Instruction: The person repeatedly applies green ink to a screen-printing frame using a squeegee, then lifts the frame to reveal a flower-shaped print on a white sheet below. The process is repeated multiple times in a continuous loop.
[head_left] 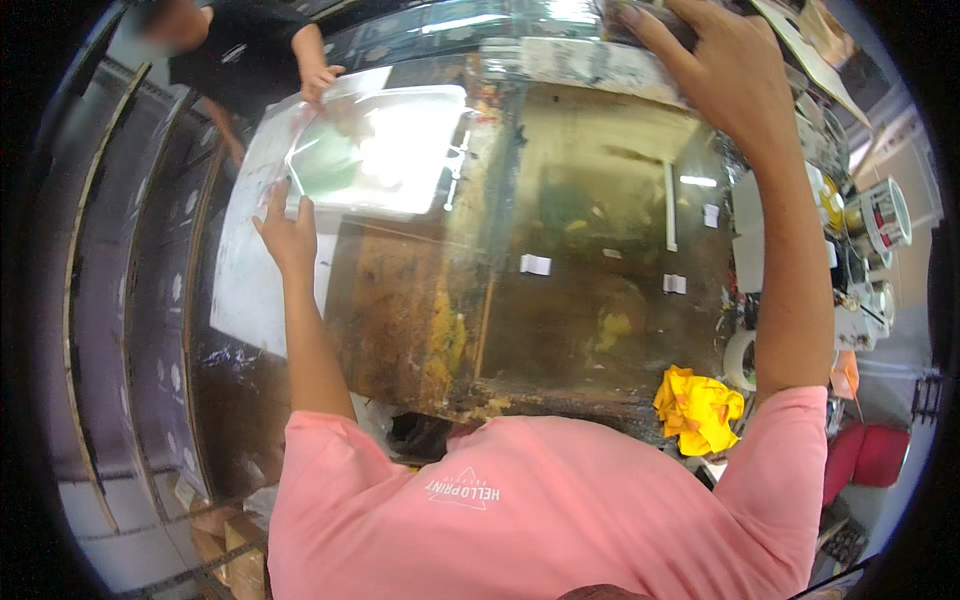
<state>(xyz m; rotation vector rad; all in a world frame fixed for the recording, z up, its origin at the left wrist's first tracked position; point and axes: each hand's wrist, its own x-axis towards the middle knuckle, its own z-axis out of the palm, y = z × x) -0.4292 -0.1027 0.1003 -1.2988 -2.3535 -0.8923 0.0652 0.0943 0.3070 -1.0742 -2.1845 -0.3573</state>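
Note:
A shiny clear sheet [385, 150] with rounded corners lies on a larger white sheet [245, 270] at the left of the worktable. My left hand [288, 235] is at its near left corner, fingers apart; whether the fingertips touch it is hard to tell. My right arm reaches far forward, and my right hand [728, 75] is closed round a dark, blocky part [675, 30] at the far edge, partly cut off by the picture's rim. Across the table, a co-worker's hand [318, 85] rests by the clear sheet's far left edge.
A glass-like brown work surface [590, 310] with small white tabs [536, 265] fills the middle. A crumpled yellow cloth [698, 410] lies at its near right corner, beside a tape roll [740, 360]. White tubs [882, 215] crowd the right side. Dark panels [150, 260] stand at left.

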